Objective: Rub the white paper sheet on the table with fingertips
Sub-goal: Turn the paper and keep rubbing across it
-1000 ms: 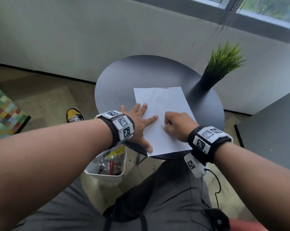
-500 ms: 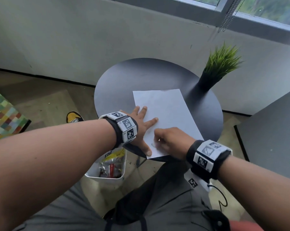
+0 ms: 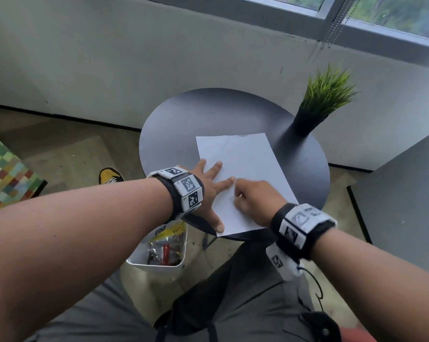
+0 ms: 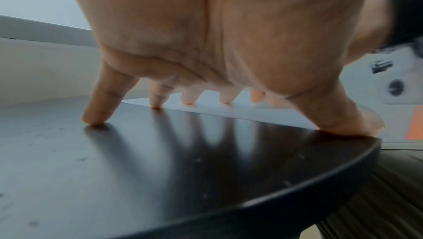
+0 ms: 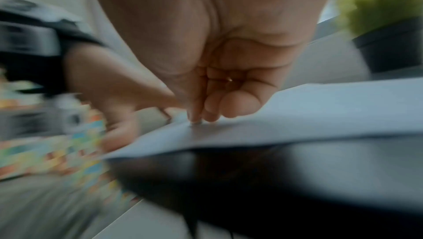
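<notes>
A white paper sheet [image 3: 245, 159] lies on the round black table [image 3: 196, 114], its near corner over the table's edge. My left hand [image 3: 216, 193] lies flat with fingers spread on the sheet's left edge; the left wrist view shows its fingertips [image 4: 98, 112] pressing on the table [image 4: 160, 161] and the paper [image 4: 228, 111]. My right hand [image 3: 240, 196] is curled, knuckles up, on the sheet's near half. In the blurred right wrist view its bunched fingertips [image 5: 215, 114] touch the paper [image 5: 320, 112] and hold nothing.
A green grass plant [image 3: 327, 95] in a black pot [image 3: 304, 122] stands at the table's back right. A white bin [image 3: 159, 255] of small items sits on the floor under the left arm. A grey surface [image 3: 406, 193] lies to the right, a wall behind.
My right hand slid toward me down the sheet, then back up a little. The left hand has stayed flat on the paper's left edge.
</notes>
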The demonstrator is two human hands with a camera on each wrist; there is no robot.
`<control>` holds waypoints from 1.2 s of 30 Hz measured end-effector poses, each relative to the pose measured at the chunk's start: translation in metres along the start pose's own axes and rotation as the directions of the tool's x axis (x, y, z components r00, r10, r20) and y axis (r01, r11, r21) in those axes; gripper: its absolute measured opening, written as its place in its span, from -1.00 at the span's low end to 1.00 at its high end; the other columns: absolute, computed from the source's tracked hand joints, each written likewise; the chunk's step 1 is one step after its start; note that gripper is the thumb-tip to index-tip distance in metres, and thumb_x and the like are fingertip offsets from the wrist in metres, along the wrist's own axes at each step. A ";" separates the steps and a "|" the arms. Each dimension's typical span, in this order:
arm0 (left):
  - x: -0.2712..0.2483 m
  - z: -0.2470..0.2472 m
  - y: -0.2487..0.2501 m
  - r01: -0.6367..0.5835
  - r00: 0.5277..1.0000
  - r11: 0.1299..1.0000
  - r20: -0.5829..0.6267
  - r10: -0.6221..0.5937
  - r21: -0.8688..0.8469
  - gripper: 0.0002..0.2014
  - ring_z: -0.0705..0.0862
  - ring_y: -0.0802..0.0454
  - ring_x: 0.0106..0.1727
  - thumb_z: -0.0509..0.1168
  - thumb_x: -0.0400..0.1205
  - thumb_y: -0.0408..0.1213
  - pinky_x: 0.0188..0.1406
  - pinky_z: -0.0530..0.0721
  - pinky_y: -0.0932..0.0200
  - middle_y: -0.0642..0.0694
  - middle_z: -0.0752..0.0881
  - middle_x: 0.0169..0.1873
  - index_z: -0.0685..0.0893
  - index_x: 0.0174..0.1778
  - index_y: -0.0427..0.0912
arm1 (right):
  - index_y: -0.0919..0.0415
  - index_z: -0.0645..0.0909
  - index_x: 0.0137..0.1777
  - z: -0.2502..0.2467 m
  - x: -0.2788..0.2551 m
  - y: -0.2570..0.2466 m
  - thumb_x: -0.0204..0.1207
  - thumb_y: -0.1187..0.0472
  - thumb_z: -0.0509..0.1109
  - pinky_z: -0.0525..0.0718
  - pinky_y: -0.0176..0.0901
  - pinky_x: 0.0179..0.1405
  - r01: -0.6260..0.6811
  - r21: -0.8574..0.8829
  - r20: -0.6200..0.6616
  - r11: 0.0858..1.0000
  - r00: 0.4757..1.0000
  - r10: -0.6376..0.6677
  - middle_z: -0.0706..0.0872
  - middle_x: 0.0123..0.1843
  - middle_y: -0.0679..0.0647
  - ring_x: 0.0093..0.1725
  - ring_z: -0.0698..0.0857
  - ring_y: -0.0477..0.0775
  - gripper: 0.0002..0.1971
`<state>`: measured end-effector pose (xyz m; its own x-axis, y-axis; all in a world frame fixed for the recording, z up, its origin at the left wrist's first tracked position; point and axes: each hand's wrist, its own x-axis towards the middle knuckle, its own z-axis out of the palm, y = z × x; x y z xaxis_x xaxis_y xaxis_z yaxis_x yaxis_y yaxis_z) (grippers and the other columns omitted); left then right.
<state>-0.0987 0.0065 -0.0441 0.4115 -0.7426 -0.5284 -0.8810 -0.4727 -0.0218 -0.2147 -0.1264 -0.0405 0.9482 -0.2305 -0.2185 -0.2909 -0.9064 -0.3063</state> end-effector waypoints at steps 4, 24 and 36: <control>-0.006 -0.007 0.007 -0.008 1.000 1.000 0.018 0.008 -0.007 0.19 -0.34 -0.43 0.69 0.38 0.29 0.54 0.48 0.14 -0.62 -0.10 -0.41 0.71 -0.32 0.64 0.47 | 0.05 0.55 -0.08 0.007 -0.018 -0.006 0.55 0.11 0.34 0.53 -0.10 -0.16 0.172 -0.001 0.151 0.985 0.974 -0.170 0.72 -0.13 0.03 -0.12 0.63 0.13 -0.95; -0.002 -0.014 0.011 0.038 0.998 0.999 0.048 -0.038 0.017 0.27 -0.35 -0.46 0.68 0.42 0.21 0.55 0.50 0.07 -0.63 -0.12 -0.39 0.71 -0.34 0.63 0.46 | 0.05 0.49 -0.05 0.004 -0.027 0.002 0.57 0.04 0.29 0.57 -0.06 -0.11 -0.060 0.009 0.127 0.998 0.990 0.058 0.71 -0.05 0.11 -0.08 0.60 0.17 -0.89; 0.002 -0.012 0.011 0.038 0.998 0.999 0.045 -0.039 0.012 0.32 -0.31 -0.46 0.69 0.44 0.16 0.57 0.49 0.09 -0.63 -0.14 -0.40 0.70 -0.35 0.63 0.46 | 0.06 0.45 -0.06 -0.006 -0.030 0.024 0.59 0.03 0.27 0.65 0.03 -0.04 -0.254 0.034 0.043 0.967 0.967 0.252 0.67 -0.06 0.12 -0.06 0.63 0.22 -0.88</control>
<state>-0.1048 -0.0061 -0.0354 0.4343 -0.7019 -0.5646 -0.8674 -0.4948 -0.0521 -0.2496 -0.1429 -0.0354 0.8378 -0.4364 -0.3281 -0.5262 -0.8056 -0.2722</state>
